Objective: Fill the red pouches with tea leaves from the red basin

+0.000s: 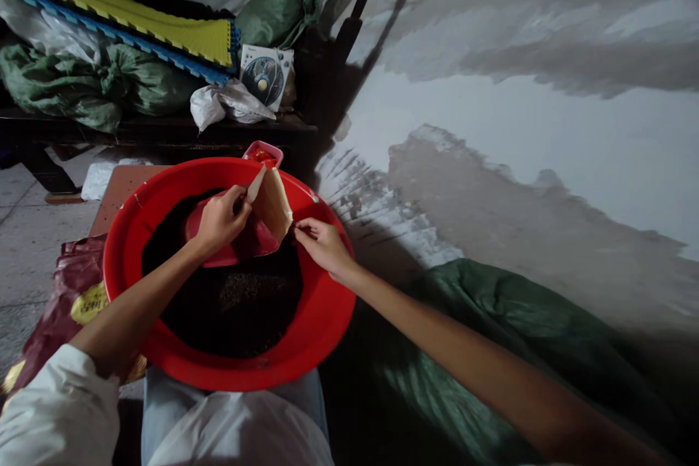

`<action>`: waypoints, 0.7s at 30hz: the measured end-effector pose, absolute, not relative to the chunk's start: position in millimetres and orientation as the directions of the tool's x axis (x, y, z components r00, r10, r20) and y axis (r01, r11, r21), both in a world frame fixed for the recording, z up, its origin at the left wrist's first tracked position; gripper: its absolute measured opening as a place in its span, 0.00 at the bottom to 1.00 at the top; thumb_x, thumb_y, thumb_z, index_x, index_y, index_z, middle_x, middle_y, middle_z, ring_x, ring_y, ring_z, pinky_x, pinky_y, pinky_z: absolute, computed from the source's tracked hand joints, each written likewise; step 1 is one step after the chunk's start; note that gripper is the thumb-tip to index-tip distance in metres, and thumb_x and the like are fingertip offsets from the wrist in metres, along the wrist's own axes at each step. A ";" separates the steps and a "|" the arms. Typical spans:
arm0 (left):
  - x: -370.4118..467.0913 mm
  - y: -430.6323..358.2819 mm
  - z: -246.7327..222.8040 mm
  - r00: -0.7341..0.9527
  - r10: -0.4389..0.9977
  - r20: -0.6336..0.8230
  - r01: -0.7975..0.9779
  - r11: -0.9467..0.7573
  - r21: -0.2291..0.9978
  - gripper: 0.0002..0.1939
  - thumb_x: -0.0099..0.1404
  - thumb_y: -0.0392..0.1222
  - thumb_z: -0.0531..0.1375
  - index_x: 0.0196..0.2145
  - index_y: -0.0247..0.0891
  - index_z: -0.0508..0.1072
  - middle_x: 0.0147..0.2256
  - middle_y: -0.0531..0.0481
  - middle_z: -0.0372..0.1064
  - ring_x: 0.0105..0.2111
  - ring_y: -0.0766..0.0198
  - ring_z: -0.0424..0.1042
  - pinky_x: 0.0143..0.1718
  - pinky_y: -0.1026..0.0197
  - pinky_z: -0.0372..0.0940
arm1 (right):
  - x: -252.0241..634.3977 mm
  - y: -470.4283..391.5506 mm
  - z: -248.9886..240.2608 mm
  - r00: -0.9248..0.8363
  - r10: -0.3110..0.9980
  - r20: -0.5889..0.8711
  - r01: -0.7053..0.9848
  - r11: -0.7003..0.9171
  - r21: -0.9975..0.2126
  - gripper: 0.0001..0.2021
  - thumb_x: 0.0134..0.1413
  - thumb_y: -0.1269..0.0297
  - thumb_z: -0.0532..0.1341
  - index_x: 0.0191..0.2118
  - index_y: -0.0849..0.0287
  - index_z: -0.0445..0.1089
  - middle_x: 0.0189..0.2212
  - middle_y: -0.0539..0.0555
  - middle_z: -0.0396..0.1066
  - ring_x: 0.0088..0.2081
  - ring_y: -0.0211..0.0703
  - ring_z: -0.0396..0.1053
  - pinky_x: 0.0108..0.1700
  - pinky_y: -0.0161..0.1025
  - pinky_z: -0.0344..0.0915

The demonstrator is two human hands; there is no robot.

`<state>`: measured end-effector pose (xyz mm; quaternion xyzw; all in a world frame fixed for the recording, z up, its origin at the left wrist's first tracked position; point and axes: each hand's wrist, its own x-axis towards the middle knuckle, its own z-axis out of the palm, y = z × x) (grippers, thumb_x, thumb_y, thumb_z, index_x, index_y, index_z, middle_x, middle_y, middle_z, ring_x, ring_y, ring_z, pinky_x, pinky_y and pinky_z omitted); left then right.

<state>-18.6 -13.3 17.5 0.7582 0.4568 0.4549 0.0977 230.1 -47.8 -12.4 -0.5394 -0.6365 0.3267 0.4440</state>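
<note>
A large red basin (336,306) sits before my lap, holding dark, loose, soil-like grains (234,320). Over the grains lies a red paper bag (256,240), its mouth spread to show a tan inner side. My left hand (221,222) is closed on the bag's upper left edge, thumb and fingers pinching it. At the right corner of the mouth, my right hand (322,244) pinches the bag's edge between thumb and forefinger. What lies inside the bag cannot be made out.
Behind the basin stands a small pink box (273,153) with red items. A maroon printed sack (70,298) lies at left, a large green sack (491,320) at right. The dark bench (164,135) holds foam mats (164,33), sacks and a patterned box (267,76).
</note>
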 end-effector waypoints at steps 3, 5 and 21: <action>-18.6 -13.9 17.8 0.174 0.786 0.593 0.605 -0.560 0.566 0.05 0.70 0.38 0.57 0.41 0.39 0.72 0.29 0.51 0.73 0.25 0.66 0.68 0.29 0.63 0.56 | 232.2 -45.2 -14.3 -0.040 0.977 0.210 0.404 0.208 -0.891 0.15 0.53 0.52 0.63 0.38 0.59 0.74 0.35 0.57 0.78 0.40 0.48 0.76 0.44 0.43 0.73; -18.6 -14.1 18.0 0.175 0.788 0.590 0.606 -0.559 0.566 0.05 0.71 0.38 0.57 0.41 0.39 0.72 0.29 0.51 0.73 0.25 0.66 0.68 0.29 0.63 0.56 | 232.7 -44.8 -14.4 -0.062 0.977 0.203 0.411 0.211 -0.887 0.15 0.54 0.51 0.63 0.39 0.59 0.74 0.36 0.57 0.78 0.40 0.47 0.76 0.45 0.43 0.72; -18.0 -16.1 20.1 0.185 0.795 0.578 0.619 -0.551 0.559 0.04 0.71 0.38 0.56 0.39 0.39 0.71 0.30 0.50 0.74 0.27 0.64 0.70 0.29 0.62 0.56 | 242.4 -45.5 -23.8 -0.083 0.969 0.233 0.474 0.244 -0.846 0.16 0.56 0.51 0.61 0.39 0.59 0.74 0.38 0.56 0.78 0.40 0.46 0.75 0.51 0.46 0.70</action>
